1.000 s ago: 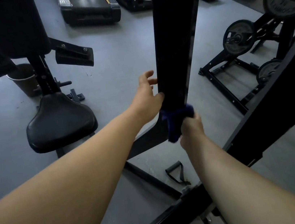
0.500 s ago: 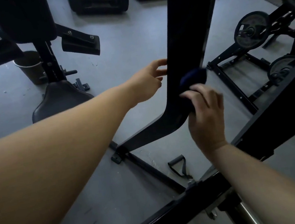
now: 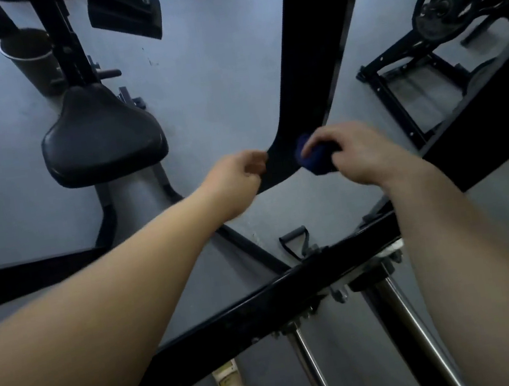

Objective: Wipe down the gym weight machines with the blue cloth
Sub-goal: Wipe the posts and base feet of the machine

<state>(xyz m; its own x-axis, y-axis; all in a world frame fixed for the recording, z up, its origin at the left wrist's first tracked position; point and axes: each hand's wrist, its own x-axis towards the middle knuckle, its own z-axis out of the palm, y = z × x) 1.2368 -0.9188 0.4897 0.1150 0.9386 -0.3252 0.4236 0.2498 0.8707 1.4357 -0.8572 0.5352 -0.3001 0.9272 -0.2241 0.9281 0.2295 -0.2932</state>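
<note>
Cloth hand has dropped from mid-post down to the curved foot of the black upright.

The right hand's fingers (image 3: pixel 321 144) curl over the bunched blue cloth (image 3: pixel 315 158), pressing it against the upright (image 3: pixel 308 93) where it bends toward the floor; the right hand (image 3: pixel 362 153) sits just beside the bend. The left hand (image 3: pixel 237 175) hangs loosely curled at the post's left edge, holding nothing. Risk: with no bracing grip and the body leaning over the front crossbar (image 3: pixel 246 308), a hard push could slip the cloth off the narrow bend.
</note>
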